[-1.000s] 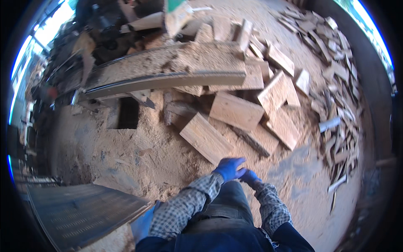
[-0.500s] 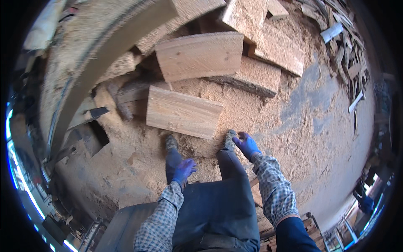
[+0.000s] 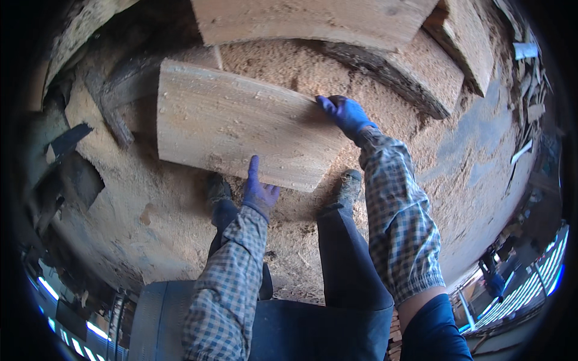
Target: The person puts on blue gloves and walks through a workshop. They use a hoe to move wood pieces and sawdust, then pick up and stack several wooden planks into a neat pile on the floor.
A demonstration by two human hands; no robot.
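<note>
A thick, pale sawn wooden board (image 3: 235, 123) lies slanting in front of me, its top dusted with sawdust. My right hand (image 3: 350, 117), in a purple-blue glove, grips its far edge toward the right end, fingers curled over the rim. At the near edge my left hand (image 3: 260, 194), gloved alike, has one finger stretched over the board; its other fingers are bent at the edge and partly hidden. My feet stand just below the board, on either side of the left hand.
Beyond lies another large plank (image 3: 313, 21), with a bark-edged slab (image 3: 415, 69) to its right. Thin wood offcuts (image 3: 536, 84) are heaped at the far right. Sawdust (image 3: 289, 240) covers the floor. Dark scrap pieces (image 3: 69, 141) lie at the left.
Both hands have moved forward from above my legs onto the board, the right to its far edge, the left to its near edge. My view has come closer to the board.
</note>
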